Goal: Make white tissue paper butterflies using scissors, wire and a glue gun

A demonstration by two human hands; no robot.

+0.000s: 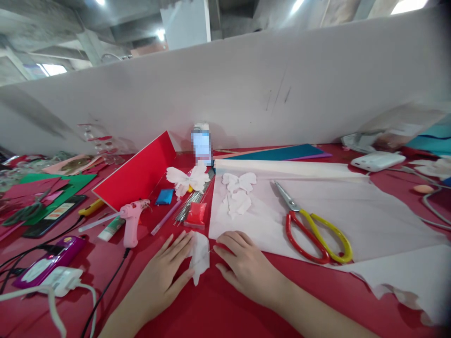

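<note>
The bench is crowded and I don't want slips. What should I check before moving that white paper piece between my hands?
1. White paper piece free to lift: ok, nothing lies on it, and your left hand and right hand are at its sides.
2. Red-and-yellow scissors within reach: ok, on the white paper sheet right of your right hand.
3. Pink glue gun hot: cannot tell.
4. Black cable away from your hands: ok, it runs left of your left forearm.
5. Cut paper shapes undisturbed: ok, they lie on the sheet, untouched by your hands.
</note>
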